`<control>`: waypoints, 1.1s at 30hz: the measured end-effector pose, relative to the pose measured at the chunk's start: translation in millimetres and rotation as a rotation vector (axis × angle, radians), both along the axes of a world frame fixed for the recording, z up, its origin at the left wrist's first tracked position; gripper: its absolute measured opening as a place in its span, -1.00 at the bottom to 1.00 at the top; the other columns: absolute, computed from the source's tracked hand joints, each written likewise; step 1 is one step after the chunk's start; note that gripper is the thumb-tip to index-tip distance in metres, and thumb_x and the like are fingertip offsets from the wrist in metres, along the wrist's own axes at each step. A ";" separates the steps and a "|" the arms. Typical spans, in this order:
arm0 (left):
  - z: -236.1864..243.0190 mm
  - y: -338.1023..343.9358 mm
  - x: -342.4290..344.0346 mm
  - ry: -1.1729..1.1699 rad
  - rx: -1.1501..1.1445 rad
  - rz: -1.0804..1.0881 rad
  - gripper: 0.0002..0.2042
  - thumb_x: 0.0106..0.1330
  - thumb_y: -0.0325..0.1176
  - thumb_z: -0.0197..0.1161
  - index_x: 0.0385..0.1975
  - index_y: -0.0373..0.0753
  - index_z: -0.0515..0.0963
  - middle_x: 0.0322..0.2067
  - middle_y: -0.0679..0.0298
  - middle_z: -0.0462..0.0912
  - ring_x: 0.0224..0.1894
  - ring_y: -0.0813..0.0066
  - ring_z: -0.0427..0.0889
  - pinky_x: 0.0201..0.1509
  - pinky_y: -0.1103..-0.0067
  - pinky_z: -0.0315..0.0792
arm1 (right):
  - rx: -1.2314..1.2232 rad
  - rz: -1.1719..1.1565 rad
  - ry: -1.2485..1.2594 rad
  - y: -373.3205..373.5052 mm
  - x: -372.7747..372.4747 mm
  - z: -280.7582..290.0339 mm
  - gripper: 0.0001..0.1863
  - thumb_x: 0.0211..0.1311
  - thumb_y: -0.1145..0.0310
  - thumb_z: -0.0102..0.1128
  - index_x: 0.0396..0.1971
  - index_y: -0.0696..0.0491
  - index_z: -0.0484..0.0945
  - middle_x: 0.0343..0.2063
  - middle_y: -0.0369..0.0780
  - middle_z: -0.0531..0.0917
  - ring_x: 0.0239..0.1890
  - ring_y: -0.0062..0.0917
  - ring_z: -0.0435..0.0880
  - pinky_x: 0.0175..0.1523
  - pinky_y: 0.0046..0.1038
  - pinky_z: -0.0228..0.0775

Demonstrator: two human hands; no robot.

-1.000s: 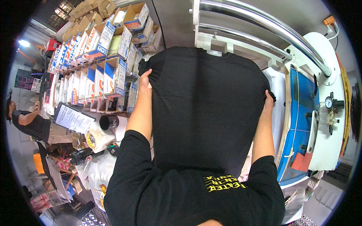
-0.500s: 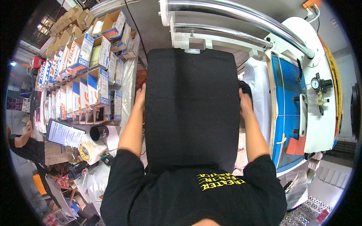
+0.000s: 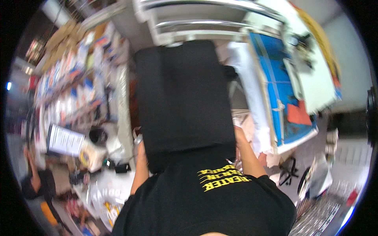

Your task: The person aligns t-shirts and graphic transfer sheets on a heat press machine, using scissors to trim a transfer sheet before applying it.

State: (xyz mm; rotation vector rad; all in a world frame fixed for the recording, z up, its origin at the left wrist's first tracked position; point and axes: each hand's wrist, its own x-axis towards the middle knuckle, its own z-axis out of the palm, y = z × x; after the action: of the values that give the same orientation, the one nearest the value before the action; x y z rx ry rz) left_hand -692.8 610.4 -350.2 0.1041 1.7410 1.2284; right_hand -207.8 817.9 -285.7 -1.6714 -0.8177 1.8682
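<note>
A black T-shirt [image 3: 181, 94] lies stretched flat over a board, its neck end with a pale label at the far side. A bunched bit of black cloth sticks out past its right edge. Down at the near left edge of the shirt is my left hand [image 3: 141, 151], its fingers hidden beside or under the cloth. On the opposite edge, my right hand [image 3: 239, 137] sits at the shirt's near right side, also with fingers hidden and blurred. Whether either hand grips the hem cannot be made out.
Shiny metal rollers [image 3: 212, 8] of a white machine cross the far side. To the right lie white cloth [image 3: 246, 74] and a blue-covered panel [image 3: 271, 74] with a red piece [image 3: 298, 113]. Cardboard boxes [image 3: 75, 78] stack at left, near a dark mug [image 3: 97, 135]. Another person [image 3: 39, 183] is far left.
Both hands have slid from the shirt's middle sides toward me, to its near end. The view has shifted and blurred, and the shirt appears farther left.
</note>
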 end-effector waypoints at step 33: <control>263.9 -235.9 126.9 1.062 -0.937 -0.177 -0.45 0.16 -0.12 0.40 0.15 -0.16 0.48 0.20 0.07 0.46 0.25 -0.01 0.41 0.28 0.16 0.33 | 0.798 0.187 -1.601 293.8 240.3 454.5 -0.62 0.32 0.27 0.20 -0.03 0.26 0.55 -0.16 -0.05 0.65 -0.09 -0.39 0.62 -0.03 -0.36 0.45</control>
State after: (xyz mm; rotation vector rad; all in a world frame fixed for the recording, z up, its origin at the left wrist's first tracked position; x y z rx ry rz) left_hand -565.9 374.5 -86.2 0.3848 2.9637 0.0428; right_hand 32.5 1111.7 168.9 -2.2094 -1.9145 -0.2507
